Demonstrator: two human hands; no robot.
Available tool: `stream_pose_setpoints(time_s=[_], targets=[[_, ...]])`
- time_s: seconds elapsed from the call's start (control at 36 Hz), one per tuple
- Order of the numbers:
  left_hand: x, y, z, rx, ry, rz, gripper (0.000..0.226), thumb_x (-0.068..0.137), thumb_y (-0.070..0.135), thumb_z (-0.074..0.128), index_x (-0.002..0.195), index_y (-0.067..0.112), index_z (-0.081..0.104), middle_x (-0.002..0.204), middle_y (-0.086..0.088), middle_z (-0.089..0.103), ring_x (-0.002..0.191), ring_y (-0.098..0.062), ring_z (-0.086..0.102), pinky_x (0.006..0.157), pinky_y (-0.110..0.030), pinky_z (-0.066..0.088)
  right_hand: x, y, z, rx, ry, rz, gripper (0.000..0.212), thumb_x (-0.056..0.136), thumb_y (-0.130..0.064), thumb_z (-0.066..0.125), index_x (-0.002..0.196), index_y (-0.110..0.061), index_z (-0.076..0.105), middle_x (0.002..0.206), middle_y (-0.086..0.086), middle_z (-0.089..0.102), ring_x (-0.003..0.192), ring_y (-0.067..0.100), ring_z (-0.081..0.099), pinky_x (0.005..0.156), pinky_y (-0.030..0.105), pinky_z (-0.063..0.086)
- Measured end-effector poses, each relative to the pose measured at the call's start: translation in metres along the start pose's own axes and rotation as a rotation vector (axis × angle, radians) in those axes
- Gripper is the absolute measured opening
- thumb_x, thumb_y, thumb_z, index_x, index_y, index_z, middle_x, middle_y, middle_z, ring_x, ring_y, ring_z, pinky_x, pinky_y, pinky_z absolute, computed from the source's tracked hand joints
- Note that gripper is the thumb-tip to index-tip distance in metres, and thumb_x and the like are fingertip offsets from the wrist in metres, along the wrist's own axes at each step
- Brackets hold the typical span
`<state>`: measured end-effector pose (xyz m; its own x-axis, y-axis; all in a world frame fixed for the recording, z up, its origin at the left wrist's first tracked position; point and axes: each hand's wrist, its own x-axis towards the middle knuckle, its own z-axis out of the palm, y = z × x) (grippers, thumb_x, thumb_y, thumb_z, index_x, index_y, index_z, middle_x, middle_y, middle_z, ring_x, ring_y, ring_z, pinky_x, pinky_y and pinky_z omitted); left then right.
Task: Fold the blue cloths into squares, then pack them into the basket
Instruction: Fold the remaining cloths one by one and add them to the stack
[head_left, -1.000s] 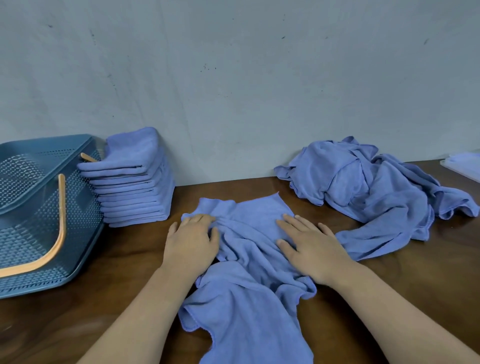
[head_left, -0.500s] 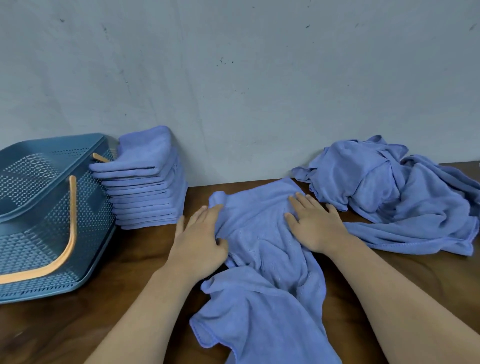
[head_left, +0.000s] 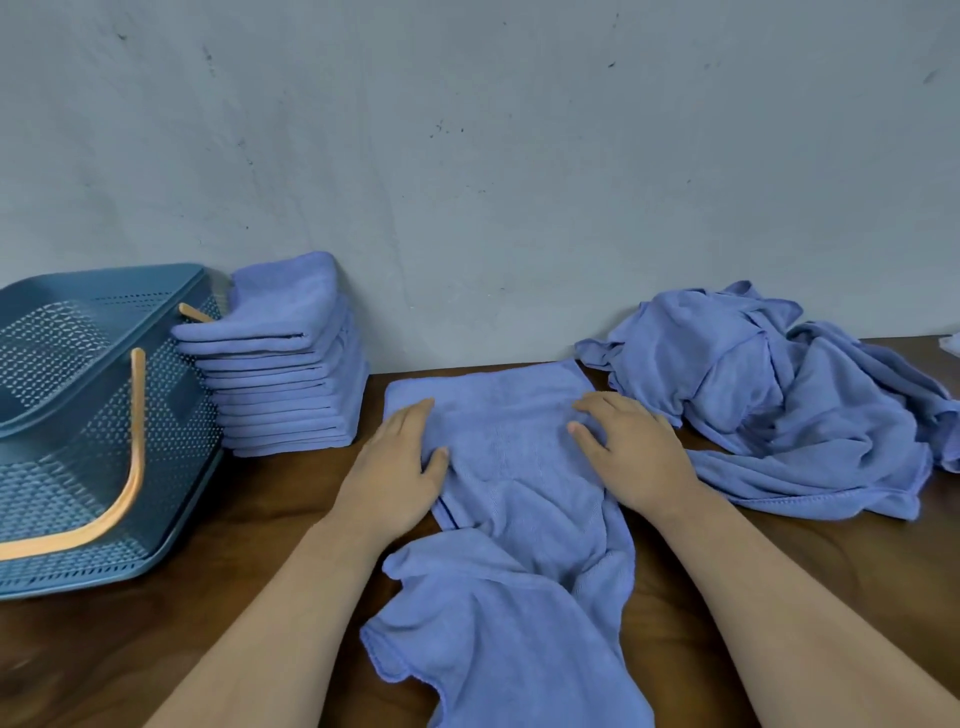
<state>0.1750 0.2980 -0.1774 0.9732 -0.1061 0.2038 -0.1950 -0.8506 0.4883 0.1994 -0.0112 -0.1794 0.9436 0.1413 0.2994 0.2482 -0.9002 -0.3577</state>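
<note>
one basket (head_left: 78, 441), one stack (head_left: 291, 384), two hands (head_left: 395, 478) (head_left: 636, 457)

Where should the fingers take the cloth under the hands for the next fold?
Pinch the cloth at its loose near-left corner, coming from the person's side. That end lies rumpled, its hem curling, so it likely offers purchase. The far half lies flat on the table, pressed by the left hand and right hand.
</note>
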Motion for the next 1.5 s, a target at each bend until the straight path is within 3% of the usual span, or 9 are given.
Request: stream_pose_setpoints(time_s=[0.17, 0.33, 0.53, 0.69, 0.86, 1.06, 1.14, 1.31, 1.5], targets=[[-0.031, -0.001, -0.008, -0.081, 0.051, 0.014, 0.052, 0.105, 0.031, 0.061, 0.153, 0.02, 0.046, 0.15, 0.006, 0.05, 0.139, -0.017, 0.045, 0.114, -0.028, 0.037, -0.03, -0.011, -0.011, 0.236, 0.152, -0.095, 0.023, 0.105, -0.038, 0.056, 0.121, -0.029, 0.07, 0.121, -0.015, 0.066, 0.108, 0.012, 0.062, 0.095, 0.045, 0.053], [-0.08, 0.003, -0.021, -0.216, 0.065, 0.07, 0.031, 0.102, 0.025, 0.063, 0.13, 0.04, 0.062, 0.133, 0.03, 0.055, 0.13, 0.004, 0.046, 0.11, -0.017, 0.037, -0.079, -0.017, -0.028, 0.303, 0.132, -0.16, 0.014, 0.102, -0.029, 0.066, 0.113, -0.032, 0.074, 0.116, -0.023, 0.065, 0.117, 0.003, 0.056, 0.101, 0.031, 0.049], [-0.139, 0.024, -0.041, -0.252, -0.092, 0.137, 0.015, 0.102, 0.047, 0.061, 0.094, 0.038, 0.07, 0.095, 0.013, 0.066, 0.102, -0.012, 0.057, 0.09, -0.026, 0.045, -0.131, -0.036, -0.056, 0.374, -0.088, -0.187, 0.031, 0.096, -0.048, 0.07, 0.071, -0.032, 0.062, 0.077, -0.006, 0.058, 0.079, 0.018, 0.053, 0.074, 0.026, 0.039], [-0.142, 0.029, -0.05, -0.502, -0.011, 0.074, 0.021, 0.107, 0.026, 0.06, 0.088, 0.019, 0.066, 0.082, -0.001, 0.063, 0.078, -0.009, 0.056, 0.076, -0.026, 0.043, -0.146, -0.055, -0.068, 0.314, -0.239, -0.309, 0.016, 0.09, -0.057, 0.078, 0.086, -0.042, 0.073, 0.099, -0.014, 0.066, 0.098, 0.014, 0.056, 0.091, 0.033, 0.043], [-0.144, 0.029, -0.069, -0.896, -0.104, 0.114, 0.041, 0.099, 0.038, 0.064, 0.083, 0.001, 0.055, 0.09, -0.038, 0.052, 0.082, -0.033, 0.047, 0.078, -0.045, 0.033, -0.142, -0.06, -0.081, 0.885, -0.332, -0.19, 0.019, 0.105, -0.026, 0.064, 0.092, -0.012, 0.065, 0.079, 0.0, 0.06, 0.076, 0.014, 0.052, 0.074, 0.028, 0.042], [-0.149, 0.026, -0.073, -0.959, -0.334, 0.176, 0.051, 0.094, 0.038, 0.065, 0.064, 0.001, 0.048, 0.061, -0.017, 0.035, 0.059, -0.022, 0.031, 0.057, -0.028, 0.027, -0.141, -0.067, -0.086, 1.033, -0.472, -0.096, 0.025, 0.104, -0.037, 0.064, 0.1, -0.015, 0.072, 0.078, 0.021, 0.068, 0.058, 0.026, 0.052, 0.054, 0.03, 0.041], [-0.149, 0.028, -0.072, -1.025, -0.48, 0.11, 0.045, 0.097, 0.037, 0.061, 0.068, 0.003, 0.058, 0.063, -0.02, 0.061, 0.052, -0.024, 0.052, 0.054, -0.029, 0.039, -0.141, -0.07, -0.088, 1.049, -0.483, -0.033, 0.024, 0.103, -0.035, 0.058, 0.102, -0.015, 0.072, 0.086, 0.02, 0.076, 0.048, 0.027, 0.062, 0.04, 0.024, 0.037], [-0.143, 0.024, -0.051, -0.388, -0.102, 0.139, 0.012, 0.105, 0.027, 0.064, 0.094, 0.027, 0.069, 0.087, 0.007, 0.071, 0.072, -0.013, 0.062, 0.071, -0.035, 0.051, -0.133, -0.046, -0.064, 0.558, -0.021, -0.018, 0.013, 0.099, -0.021, 0.072, 0.101, -0.033, 0.075, 0.099, -0.011, 0.074, 0.092, 0.01, 0.071, 0.084, 0.032, 0.056], [-0.131, -0.003, -0.042, 0.097, -0.037, 0.142, 0.025, 0.099, 0.047, 0.061, 0.124, 0.047, 0.06, 0.117, 0.032, 0.056, 0.106, 0.001, 0.049, 0.095, -0.034, 0.045, -0.13, -0.025, -0.049, -0.073, -0.313, -0.062, 0.058, 0.103, -0.068, 0.038, 0.158, -0.048, 0.036, 0.166, -0.025, 0.026, 0.154, 0.0, 0.02, 0.127, 0.033, 0.018]])
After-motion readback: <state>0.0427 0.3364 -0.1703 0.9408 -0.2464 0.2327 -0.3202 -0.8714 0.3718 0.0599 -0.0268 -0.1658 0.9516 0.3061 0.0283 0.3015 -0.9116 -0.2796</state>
